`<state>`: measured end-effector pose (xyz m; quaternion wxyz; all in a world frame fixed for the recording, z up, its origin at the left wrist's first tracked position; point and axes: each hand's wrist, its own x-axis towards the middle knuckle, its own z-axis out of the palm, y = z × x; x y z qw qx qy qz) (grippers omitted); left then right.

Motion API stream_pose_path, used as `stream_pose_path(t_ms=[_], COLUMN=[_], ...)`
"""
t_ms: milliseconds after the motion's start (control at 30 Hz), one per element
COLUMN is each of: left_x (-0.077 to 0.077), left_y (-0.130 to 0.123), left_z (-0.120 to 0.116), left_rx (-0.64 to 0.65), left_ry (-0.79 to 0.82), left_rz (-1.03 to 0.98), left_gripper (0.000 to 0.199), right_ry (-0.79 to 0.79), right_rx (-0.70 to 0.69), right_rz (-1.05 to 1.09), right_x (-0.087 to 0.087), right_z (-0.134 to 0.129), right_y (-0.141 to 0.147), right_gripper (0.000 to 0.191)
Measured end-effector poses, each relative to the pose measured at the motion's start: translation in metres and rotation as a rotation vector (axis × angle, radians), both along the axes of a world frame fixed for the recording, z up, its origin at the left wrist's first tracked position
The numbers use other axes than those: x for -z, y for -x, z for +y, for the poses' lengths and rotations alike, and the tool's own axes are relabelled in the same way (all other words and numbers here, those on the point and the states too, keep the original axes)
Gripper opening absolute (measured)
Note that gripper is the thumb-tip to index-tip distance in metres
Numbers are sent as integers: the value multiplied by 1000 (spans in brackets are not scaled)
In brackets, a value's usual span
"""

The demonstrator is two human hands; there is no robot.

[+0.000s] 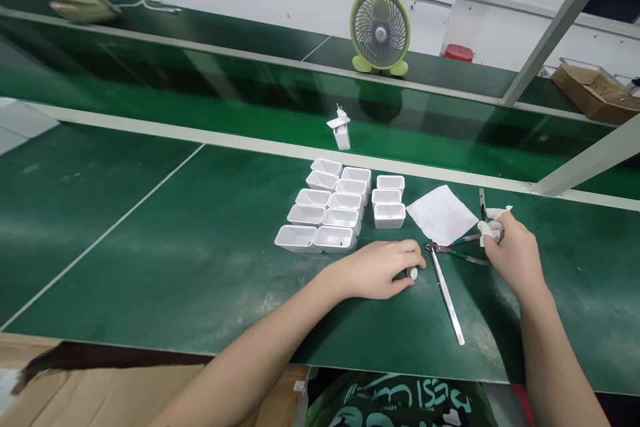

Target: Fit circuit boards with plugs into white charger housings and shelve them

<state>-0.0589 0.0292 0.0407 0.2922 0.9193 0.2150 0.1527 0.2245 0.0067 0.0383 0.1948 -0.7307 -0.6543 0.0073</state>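
My left hand (385, 270) rests on the green table, its thumb and fingers closed around a small white round part (412, 273). My right hand (515, 253) has white coverings on its fingertips, which are curled together over the lower end of a thin metal tool (482, 197) with a dark part. What they grip is hidden. Green-handled pliers (444, 250) lie between my hands, partly behind the right fingers. Metal tweezers (447, 297) point toward me, their tips at the pliers' jaws. A white square sheet (443, 215) lies just beyond.
Two columns of white open trays (341, 218) stand left of centre, with several smaller white boxes (389, 215) beside them. A small white assembly (341, 132) is behind. On the raised shelf are a green fan (381, 27) and a cardboard box (595, 90); a metal post rises at right.
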Motion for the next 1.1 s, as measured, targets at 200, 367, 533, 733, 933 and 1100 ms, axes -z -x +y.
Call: stream_pose_path(t_ms=[200,367,533,733,933,1100], left_x=[-1,1,2,2,-1,0], left_y=[-5,-7,-8,-8,-6,-6], left_z=[1,7,9,6,4,3], left_rx=[-264,-515,-569,-598,-586,-562], left_ry=[-3,-70,-101,-128,-125,-98], left_rz=[-325,-568,-602,-614,-623,-629], left_gripper=[20,10,8,11,12,13], right_ry=[-92,-12,16,290,527,498], right_rx=[-267,-693,-742,-672,-496,-438], right_rz=[-99,-107,-113,362,1282,1473], right_x=[-3,17,32,15,-9,-2], right_z=[-14,-36,-38,-31,-22,-20], right_y=[39,93,93,86,81,79], right_gripper=[9,24,34,36,32,45])
